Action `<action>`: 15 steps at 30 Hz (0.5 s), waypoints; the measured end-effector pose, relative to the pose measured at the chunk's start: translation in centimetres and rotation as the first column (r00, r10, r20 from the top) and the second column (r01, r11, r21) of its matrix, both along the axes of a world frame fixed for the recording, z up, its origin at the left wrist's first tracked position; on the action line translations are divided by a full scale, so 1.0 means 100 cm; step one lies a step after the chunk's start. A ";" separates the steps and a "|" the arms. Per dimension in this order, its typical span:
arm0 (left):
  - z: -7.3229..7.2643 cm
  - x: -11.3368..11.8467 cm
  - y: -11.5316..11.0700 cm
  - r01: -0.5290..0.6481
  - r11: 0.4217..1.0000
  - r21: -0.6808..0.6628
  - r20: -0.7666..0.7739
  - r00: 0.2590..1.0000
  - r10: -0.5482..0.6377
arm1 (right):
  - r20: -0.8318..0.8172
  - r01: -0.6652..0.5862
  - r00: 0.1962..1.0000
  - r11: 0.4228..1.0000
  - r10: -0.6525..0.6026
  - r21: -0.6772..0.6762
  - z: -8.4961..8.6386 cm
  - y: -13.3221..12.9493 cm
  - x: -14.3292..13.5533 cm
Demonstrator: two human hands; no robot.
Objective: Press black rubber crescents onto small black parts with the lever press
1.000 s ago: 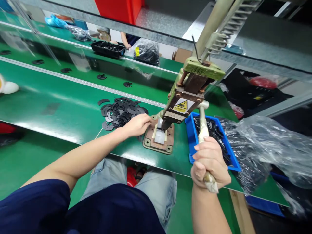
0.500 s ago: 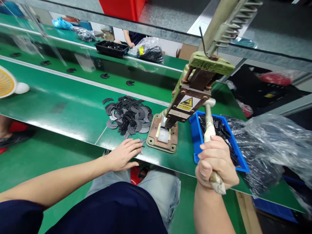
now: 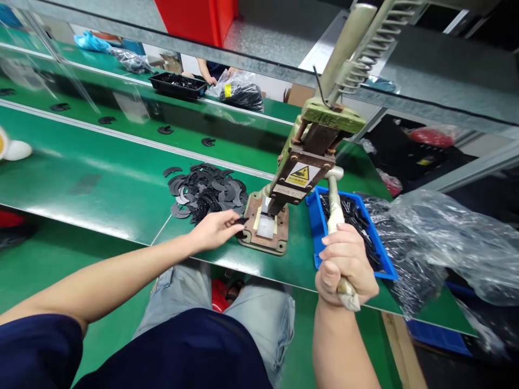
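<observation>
My left hand [image 3: 217,229] pinches a small black piece [image 3: 240,221] at the left edge of the press base [image 3: 263,246]. Behind that hand lies a pile of black curved pieces [image 3: 206,189] on the green table. My right hand [image 3: 346,265] is wrapped round the cloth-covered lever [image 3: 335,210] of the green hand press [image 3: 304,167], which carries a yellow warning label. Under the press ram sits a pale block [image 3: 265,226] on the base. To the right, partly behind the lever, a blue bin [image 3: 389,267] holds thin black parts.
Clear plastic bags [image 3: 454,243] lie right of the bin. Behind the table runs a green conveyor [image 3: 138,132] with small black pieces. Beyond it are a black tray [image 3: 178,96], a bagged bundle and a person's arms. A metal shelf crosses overhead.
My left hand has moved from the table's front edge to the press base and closed on a black piece. My right hand still grips the lever. The view has shifted slightly, and the conveyor pieces appear further left.
</observation>
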State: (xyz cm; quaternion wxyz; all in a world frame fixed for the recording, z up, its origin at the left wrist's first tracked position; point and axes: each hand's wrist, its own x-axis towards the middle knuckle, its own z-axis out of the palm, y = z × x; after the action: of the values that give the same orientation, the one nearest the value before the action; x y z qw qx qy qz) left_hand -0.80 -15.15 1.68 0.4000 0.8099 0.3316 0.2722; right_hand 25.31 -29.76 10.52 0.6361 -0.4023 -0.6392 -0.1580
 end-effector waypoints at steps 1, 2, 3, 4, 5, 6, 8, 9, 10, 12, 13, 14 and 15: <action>0.002 0.012 0.012 -0.016 0.993 -0.117 0.000 1.000 0.016 | 0.003 -0.002 1.000 1.000 0.002 0.006 0.000 0.000 0.000; 0.003 0.024 0.022 -0.010 0.973 -0.229 0.002 1.000 0.011 | 0.008 -0.004 1.000 1.000 0.004 0.009 0.000 0.001 0.000; 0.003 0.035 0.032 0.006 0.945 -0.327 0.011 1.000 -0.002 | 0.013 -0.007 1.000 1.000 0.007 0.012 0.000 0.001 0.000; 0.003 0.046 0.041 0.027 0.912 -0.409 0.024 1.000 -0.019 | 0.017 -0.010 1.000 1.000 0.010 0.013 0.000 0.001 0.000; 0.003 0.056 0.048 0.047 0.879 -0.474 0.042 0.999 -0.030 | 0.019 -0.011 1.000 1.000 0.011 0.014 0.000 0.001 0.000; 0.002 0.064 0.053 0.064 0.850 -0.524 0.060 0.997 -0.038 | 0.019 -0.009 1.000 1.000 0.009 0.015 0.000 0.002 0.000; 0.001 0.077 0.061 0.092 0.807 -0.584 0.082 0.995 -0.054 | 0.021 -0.004 1.000 1.000 0.004 0.017 0.000 0.002 0.000; 0.001 0.081 0.064 0.106 0.795 -0.598 0.083 0.994 -0.070 | 0.022 -0.003 1.000 1.000 0.002 0.020 0.000 0.003 0.000; 0.001 0.084 0.066 0.120 0.787 -0.605 0.078 0.993 -0.091 | 0.021 -0.003 1.000 1.000 0.003 0.026 0.000 0.003 0.000; 0.002 0.089 0.068 0.142 0.780 -0.610 0.063 0.989 -0.131 | 0.012 -0.008 1.000 0.999 0.007 0.039 -0.001 0.004 -0.001; 0.004 0.091 0.069 0.147 0.777 -0.612 0.051 0.988 -0.147 | 0.004 -0.012 1.000 0.999 0.011 0.044 -0.001 0.004 -0.001; 0.006 0.093 0.069 0.144 0.778 -0.612 0.031 0.987 -0.158 | -0.004 -0.015 1.000 0.999 0.015 0.048 -0.001 0.004 -0.001; 0.008 0.095 0.070 0.133 0.779 -0.613 0.001 0.986 -0.168 | -0.011 -0.017 1.000 0.999 0.017 0.049 -0.001 0.004 -0.001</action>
State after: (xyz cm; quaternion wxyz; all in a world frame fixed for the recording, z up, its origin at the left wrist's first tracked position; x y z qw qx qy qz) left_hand 8.74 -8.17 2.51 0.6516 0.6680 0.3464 0.0959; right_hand 25.18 -29.35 10.38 0.6508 -0.3819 -0.6348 -0.1660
